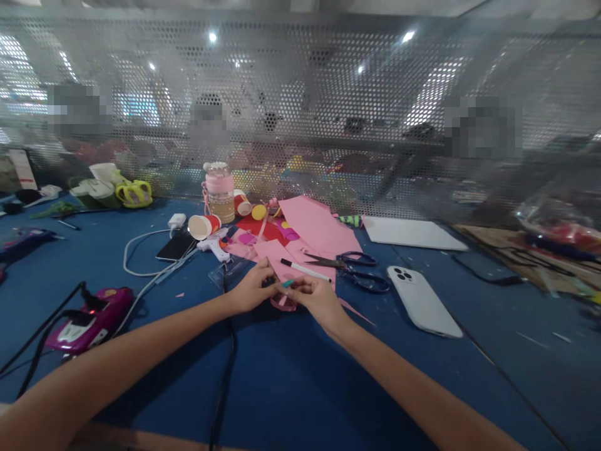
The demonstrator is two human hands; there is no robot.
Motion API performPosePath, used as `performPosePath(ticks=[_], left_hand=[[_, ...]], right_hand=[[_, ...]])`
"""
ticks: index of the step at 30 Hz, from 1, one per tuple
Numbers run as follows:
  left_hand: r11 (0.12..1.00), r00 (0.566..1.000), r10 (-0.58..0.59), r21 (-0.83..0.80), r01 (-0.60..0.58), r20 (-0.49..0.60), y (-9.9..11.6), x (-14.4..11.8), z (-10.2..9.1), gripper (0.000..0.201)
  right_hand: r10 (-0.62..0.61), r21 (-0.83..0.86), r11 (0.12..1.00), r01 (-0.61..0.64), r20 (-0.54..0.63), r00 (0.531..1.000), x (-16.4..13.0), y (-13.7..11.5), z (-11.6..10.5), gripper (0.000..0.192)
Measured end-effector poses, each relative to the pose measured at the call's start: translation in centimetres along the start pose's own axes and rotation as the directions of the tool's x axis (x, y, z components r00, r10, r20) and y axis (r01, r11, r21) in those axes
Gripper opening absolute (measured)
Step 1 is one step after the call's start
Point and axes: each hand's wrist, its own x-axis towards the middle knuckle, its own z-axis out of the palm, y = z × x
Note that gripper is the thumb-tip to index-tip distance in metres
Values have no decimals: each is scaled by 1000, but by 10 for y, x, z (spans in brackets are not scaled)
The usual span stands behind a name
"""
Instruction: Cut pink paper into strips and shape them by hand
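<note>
Teal piece (287, 284) sits pinched between left hand (254, 287) and right hand (320, 302), both curled nearly closed.

Matt pink paper (319, 222), metal scissor blades (328, 262), glossy plastic power strip (121, 303), smooth tabletop (291, 382), perforated metal screen (300, 81)

Two bare hands, one left (256, 288) and one right (319, 300), meet at the centre, with one small pink piece (284, 304) at their fingers. Around the centre: one white pen (305, 270), one pair of scissors (346, 265), one glue gun (216, 247), one pink-topped bottle (219, 194) and two paper cups (204, 227) (242, 203). Pink paper (319, 225) overlaps too much to count. There are two phones, a white one (425, 302) at right and a dark one (176, 245) left of centre. At left: one white charger (177, 220), one magenta power strip (115, 307) and two black plugs (94, 300) (79, 317). At right: one flat white rectangle (413, 233).
</note>
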Motion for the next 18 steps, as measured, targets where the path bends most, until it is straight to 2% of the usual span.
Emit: performPosePath(ticks=[5, 9, 14, 18], left_hand=[[991, 991, -127, -51, 124, -42, -7, -1, 3, 21], [949, 987, -162, -273, 158, 7, -5, 0, 3, 32], [840, 958, -248, -460, 286, 143, 1, 1, 2, 33], [745, 939, -333, -586, 320, 89, 4, 2, 2, 34]], right_hand=[[-37, -4, 999, 37, 68, 997, 4, 1, -2, 34], [-55, 21, 998, 53, 110, 992, 4, 1, -2, 42], [-126, -5, 992, 127, 54, 991, 0, 1, -2, 59], [-180, -114, 977, 179, -3, 984, 0, 1, -1, 73]])
